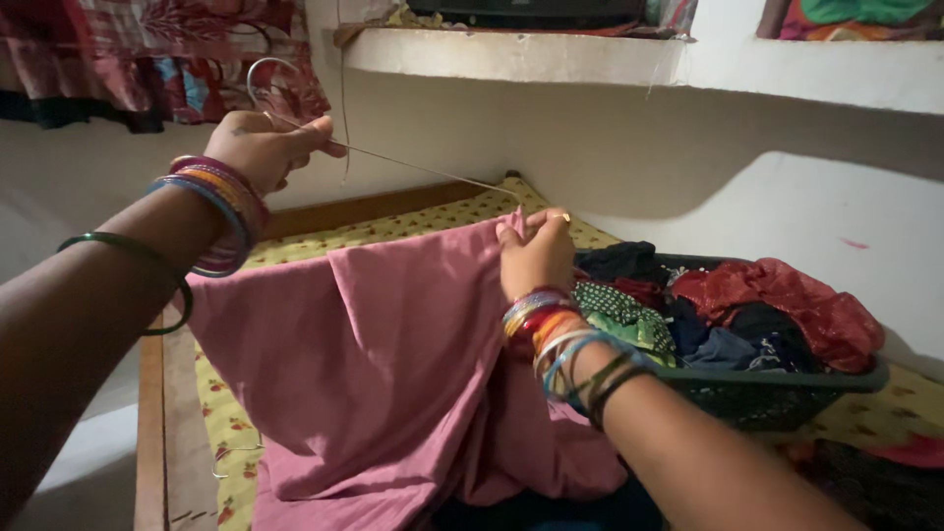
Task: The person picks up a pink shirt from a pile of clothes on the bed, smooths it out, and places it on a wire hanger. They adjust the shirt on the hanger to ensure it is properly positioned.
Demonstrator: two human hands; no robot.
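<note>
Matt pink cloth [393, 364], thin metal hanger [393, 157]

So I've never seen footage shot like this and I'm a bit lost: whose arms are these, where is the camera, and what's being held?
There is one picture, from a camera worn on a person's head, looking down at their own two bare arms, both wearing coloured bangles. The left hand grips a thin silver wire hanger near its hook. The right hand pinches the top edge of a dusty pink cloth garment, right at the hanger's far end. The cloth drapes over a yellow flowered bed sheet. Beside it sits a dark green plastic laundry basket heaped with mixed clothes. A white wall shelf runs above.
</note>
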